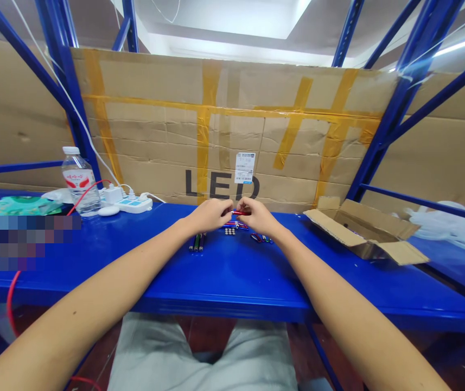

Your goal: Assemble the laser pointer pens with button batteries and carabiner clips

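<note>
Taped cardboard panel (167, 136) behind a blue surface (232, 288)

The panel reads LED, with a white label (245, 168) overlapping the D. At left, a clear bottle (80, 179) stands beside a white power strip (137, 204) holding plugs (113, 192), near a green packet (20, 206); blue posts (389, 122) rise on both sides.

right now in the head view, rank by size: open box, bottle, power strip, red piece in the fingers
1. Open box
2. Bottle
3. Power strip
4. Red piece (partly covered; ranked by what shows)

I read black "LED" lettering (212, 185) on the cardboard (163, 141); print on white sticker (244, 168) and bottle (78, 182) too small.
</note>
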Available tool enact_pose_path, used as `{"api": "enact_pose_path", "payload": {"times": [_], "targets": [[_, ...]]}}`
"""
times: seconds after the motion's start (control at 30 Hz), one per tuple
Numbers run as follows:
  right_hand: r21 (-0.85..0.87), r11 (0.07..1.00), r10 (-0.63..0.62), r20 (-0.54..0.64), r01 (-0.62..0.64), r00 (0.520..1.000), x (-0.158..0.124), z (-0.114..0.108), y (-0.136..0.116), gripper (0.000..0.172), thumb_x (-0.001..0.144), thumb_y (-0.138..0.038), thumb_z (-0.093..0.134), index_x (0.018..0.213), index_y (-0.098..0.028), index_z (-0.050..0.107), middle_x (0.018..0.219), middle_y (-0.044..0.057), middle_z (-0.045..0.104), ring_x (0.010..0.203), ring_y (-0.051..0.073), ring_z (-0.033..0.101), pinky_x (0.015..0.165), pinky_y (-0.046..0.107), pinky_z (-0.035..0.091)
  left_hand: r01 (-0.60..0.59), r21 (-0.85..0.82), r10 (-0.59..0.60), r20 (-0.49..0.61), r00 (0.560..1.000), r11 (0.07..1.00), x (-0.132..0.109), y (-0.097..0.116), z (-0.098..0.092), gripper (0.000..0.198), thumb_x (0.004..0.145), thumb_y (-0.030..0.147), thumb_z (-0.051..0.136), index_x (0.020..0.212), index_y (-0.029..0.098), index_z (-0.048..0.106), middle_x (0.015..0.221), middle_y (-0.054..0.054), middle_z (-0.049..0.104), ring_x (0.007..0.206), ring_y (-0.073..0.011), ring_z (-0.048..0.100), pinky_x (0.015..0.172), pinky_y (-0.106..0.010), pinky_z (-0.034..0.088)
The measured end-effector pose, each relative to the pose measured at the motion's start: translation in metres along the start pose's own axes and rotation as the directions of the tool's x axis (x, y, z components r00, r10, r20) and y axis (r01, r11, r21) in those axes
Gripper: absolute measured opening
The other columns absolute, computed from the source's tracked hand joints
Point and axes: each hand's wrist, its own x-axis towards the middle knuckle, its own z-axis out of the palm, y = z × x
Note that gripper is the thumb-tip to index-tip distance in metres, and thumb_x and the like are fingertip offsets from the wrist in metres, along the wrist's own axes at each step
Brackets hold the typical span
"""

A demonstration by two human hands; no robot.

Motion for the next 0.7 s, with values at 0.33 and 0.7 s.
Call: {"api": "enact_pose_path", "payload": {"times": [0.33,0.7], "targets": [[-0.136,0.991,-0.011,-0.061,0.002,0.998,-0.001,-0.002,-0.005,0.008,0.077,-0.025,0.064,0.076,-0.017,0.063,0.072,0.003,0.064,0.069,0.016,0.054,0.065,0.029,0.041,0.003,-0.008,-0.003,-0.045,0.999,1.0,-0.002,-0.003,0.003,0.012,0.088,0.022,0.049,0.086,0.018,0.06,0.074,-0.002,0.066,0.066,-0.0137,0.058,0.061,-0.025,0.036],[-0.278,0.958,-0.063,0.026,0.068,0.998,-0.002,0.001,-0.01,0.011,0.086,-0.019,0.051,0.081,-0.017,0.061,0.082,0.006,0.065,0.077,0.019,0.055,0.072,0.031,0.04,-0.016,0.149,0.019,-0.02,1.0,0.989,-0.002,0.004,-0.002,0.014,0.091,0.021,0.047,0.089,0.018,0.06,0.081,-0.005,0.069,0.074,-0.0175,0.063,0.065,-0.026,0.04]]}}
